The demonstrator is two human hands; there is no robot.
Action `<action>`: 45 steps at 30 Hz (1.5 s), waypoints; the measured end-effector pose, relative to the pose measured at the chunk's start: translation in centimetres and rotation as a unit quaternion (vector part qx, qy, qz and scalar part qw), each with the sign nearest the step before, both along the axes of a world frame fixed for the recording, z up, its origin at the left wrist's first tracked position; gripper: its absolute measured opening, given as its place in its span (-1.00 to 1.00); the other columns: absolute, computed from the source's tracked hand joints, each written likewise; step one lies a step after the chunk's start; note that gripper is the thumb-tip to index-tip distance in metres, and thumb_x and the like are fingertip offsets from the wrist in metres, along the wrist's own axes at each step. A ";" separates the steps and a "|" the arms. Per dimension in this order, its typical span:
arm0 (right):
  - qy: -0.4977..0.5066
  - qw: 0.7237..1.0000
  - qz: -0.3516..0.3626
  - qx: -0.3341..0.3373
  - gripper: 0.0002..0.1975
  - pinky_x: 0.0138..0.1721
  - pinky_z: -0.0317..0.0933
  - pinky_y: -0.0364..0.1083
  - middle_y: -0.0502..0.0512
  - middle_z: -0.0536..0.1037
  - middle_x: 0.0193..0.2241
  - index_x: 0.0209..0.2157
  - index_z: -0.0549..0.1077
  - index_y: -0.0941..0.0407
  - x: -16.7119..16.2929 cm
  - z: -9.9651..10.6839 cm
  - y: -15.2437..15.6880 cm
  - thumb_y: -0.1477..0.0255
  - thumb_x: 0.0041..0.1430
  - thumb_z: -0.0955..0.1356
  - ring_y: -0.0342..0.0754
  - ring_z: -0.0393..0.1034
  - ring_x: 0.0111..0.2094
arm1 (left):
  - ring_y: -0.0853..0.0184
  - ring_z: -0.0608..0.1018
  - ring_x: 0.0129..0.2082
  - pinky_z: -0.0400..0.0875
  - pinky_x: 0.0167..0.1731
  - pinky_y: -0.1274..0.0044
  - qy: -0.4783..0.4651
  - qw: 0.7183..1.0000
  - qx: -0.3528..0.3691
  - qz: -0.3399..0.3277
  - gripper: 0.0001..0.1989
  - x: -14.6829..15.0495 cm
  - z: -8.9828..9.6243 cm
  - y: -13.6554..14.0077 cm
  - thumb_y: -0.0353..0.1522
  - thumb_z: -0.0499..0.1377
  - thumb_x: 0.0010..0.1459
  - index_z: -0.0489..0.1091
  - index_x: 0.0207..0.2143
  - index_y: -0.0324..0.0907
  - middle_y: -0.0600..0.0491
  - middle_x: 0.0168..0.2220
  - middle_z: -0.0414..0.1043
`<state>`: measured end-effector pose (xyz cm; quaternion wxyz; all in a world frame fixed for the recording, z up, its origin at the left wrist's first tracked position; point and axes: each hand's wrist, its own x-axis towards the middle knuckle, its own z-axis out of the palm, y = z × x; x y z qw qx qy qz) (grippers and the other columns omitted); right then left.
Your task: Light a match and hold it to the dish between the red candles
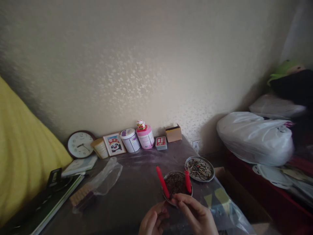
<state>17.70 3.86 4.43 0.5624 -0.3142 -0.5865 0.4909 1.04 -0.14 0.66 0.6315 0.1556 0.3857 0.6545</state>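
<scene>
Over the small round metal dish of dark crumbs [176,182], the left hand [153,222] pinches a slim red wax candle [162,182] by its base, tilted, at the dish's near rim, while the right hand [195,215] curls close beside it (its grip unclear), a second red candle [187,181] standing upright in the dish, so the step looks like seating candles, which calls for pressing the base down firmly.

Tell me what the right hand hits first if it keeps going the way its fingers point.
Probably the round dish holding two red candles: the right hand points up-left at its near rim, fingertips almost there, though depth is unclear.

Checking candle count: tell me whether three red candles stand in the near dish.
No: only two red candles stand in the near dish, one at each side, just beyond the hands.
</scene>
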 end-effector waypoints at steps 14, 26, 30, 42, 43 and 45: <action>-0.106 0.989 -0.045 0.091 -0.88 -0.32 0.43 -0.27 0.03 0.67 -0.40 -0.33 0.57 0.05 0.1 -0.4 -0.4 0.33 0.16 0.39 -0.05 0.58 -0.38 | 0.28 0.56 -0.35 0.37 -0.38 0.51 0.026 0.998 0.038 -0.030 -0.60 0.6 0.9 -0.2 -0.10 0.42 -0.28 0.61 -0.35 -0.10 -0.04 -0.34 0.63; -0.140 0.971 -0.075 0.178 -0.90 -0.33 0.42 -0.29 0.03 0.67 -0.42 -0.34 0.55 0.06 0.1 -0.1 -0.5 0.36 0.18 0.38 -0.07 0.59 -0.40 | 0.16 0.58 -0.35 0.36 -0.38 0.44 0.095 0.991 0.095 -0.020 -0.53 0.5 -0.9 0.0 -0.07 0.38 -0.21 0.59 -0.25 -0.12 -0.11 -0.36 0.62; -0.140 0.978 -0.068 0.138 -0.84 -0.36 0.43 -0.27 0.05 0.67 -0.43 -0.34 0.55 0.07 0.1 -0.4 -0.5 0.31 0.19 0.36 -0.05 0.59 -0.41 | 0.15 0.57 -0.39 0.37 -0.37 0.41 0.132 0.989 0.072 -0.001 -0.53 0.0 -2.8 0.4 -0.08 0.40 -0.26 0.57 -0.29 -0.15 -0.12 -0.41 0.61; -0.174 0.945 -0.101 0.257 -0.93 -0.32 0.41 -0.31 0.00 0.65 -0.39 -0.29 0.46 0.05 0.3 0.2 -0.9 0.49 0.17 0.36 -0.12 0.59 -0.39 | 0.22 0.57 -0.50 0.36 -0.48 0.47 0.147 0.987 0.064 0.023 -0.50 0.3 -2.1 0.4 -0.09 0.46 -0.41 0.55 -0.40 -0.18 -0.11 -0.48 0.61; -0.175 0.943 -0.102 0.266 -0.92 -0.31 0.41 -0.31 0.00 0.65 -0.38 -0.28 0.45 0.05 0.3 0.3 -0.9 0.50 0.17 0.36 -0.12 0.59 -0.39 | 0.22 0.57 -0.50 0.37 -0.48 0.47 0.146 0.987 0.059 0.025 -0.50 0.4 -2.0 0.4 -0.09 0.46 -0.42 0.55 -0.40 -0.18 -0.11 -0.49 0.61; -0.177 0.938 -0.105 0.279 -0.90 -0.30 0.42 -0.30 0.01 0.65 -0.38 -0.27 0.44 0.04 0.3 0.4 -0.9 0.52 0.18 0.35 -0.11 0.59 -0.39 | 0.22 0.57 -0.50 0.37 -0.47 0.46 0.147 0.987 0.053 0.027 -0.49 0.6 -1.8 0.4 -0.09 0.46 -0.43 0.55 -0.40 -0.18 -0.09 -0.50 0.61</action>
